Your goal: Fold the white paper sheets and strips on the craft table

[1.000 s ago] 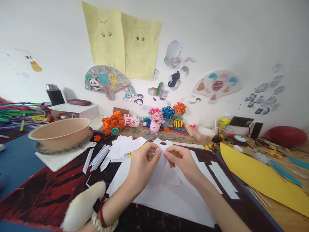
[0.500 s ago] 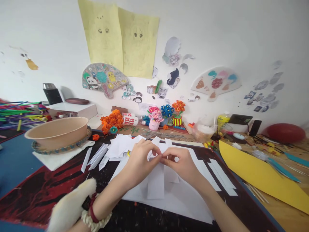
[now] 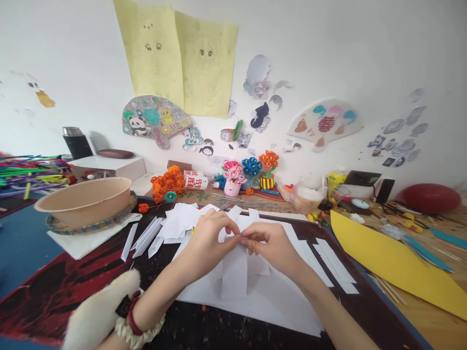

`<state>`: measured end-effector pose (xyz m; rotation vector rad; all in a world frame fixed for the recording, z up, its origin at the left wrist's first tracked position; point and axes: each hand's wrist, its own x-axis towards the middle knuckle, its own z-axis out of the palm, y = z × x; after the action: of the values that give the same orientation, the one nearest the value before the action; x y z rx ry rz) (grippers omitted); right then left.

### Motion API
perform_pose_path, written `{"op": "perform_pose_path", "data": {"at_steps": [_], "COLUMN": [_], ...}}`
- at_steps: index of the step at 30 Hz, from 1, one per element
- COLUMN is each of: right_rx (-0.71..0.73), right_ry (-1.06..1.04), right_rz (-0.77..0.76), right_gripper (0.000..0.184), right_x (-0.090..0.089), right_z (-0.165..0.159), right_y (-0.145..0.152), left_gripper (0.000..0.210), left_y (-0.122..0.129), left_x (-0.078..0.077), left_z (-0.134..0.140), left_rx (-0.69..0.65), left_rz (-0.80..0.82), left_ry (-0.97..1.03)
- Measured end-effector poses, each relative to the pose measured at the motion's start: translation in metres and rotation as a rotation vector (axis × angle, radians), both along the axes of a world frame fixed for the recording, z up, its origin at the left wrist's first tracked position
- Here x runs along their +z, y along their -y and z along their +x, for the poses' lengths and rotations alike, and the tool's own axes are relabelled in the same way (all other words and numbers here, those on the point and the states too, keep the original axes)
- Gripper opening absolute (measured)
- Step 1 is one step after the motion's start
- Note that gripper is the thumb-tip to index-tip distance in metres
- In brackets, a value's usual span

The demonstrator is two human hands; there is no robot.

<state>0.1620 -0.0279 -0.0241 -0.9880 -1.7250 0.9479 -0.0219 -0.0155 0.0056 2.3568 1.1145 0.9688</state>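
Note:
My left hand and my right hand meet over the middle of the mat, thumbs and fingertips pinched together. Between them they hold the top edge of a white paper strip, which hangs down toward me. The exact fold at the fingertips is hidden. Under it lies a large white sheet. Behind my left hand is a pile of white paper pieces. Several folded paper strips lie left of the pile, and flat white strips lie to the right.
A beige basin stands on the left. Orange pipe-cleaner flowers and small flower pots line the back by the wall. Yellow card lies at right. A white plush item is beside my left forearm.
Both hands keep their pinch on the paper strip, with only slight finger movement. The whole view has shifted a little, and the hands sit slightly further left in it.

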Motion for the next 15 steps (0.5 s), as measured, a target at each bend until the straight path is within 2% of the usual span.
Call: {"op": "perform_pose_path", "data": {"at_steps": [4, 15], "right_rx": [0.018, -0.036], "right_ry": [-0.063, -0.102], "right_rz": [-0.085, -0.117], "right_gripper": [0.023, 0.025], "right_x": [0.0007, 0.0051], "right_z": [-0.0018, -0.003], "right_y": [0.0018, 0.0035], "left_gripper": [0.008, 0.009], "left_y": [-0.0009, 0.0019], "left_x": [-0.0006, 0.005], "left_z": [0.0002, 0.0007], "left_rx": [0.015, 0.025], "left_rz": [0.005, -0.016], "left_ry": [-0.015, -0.044]}}
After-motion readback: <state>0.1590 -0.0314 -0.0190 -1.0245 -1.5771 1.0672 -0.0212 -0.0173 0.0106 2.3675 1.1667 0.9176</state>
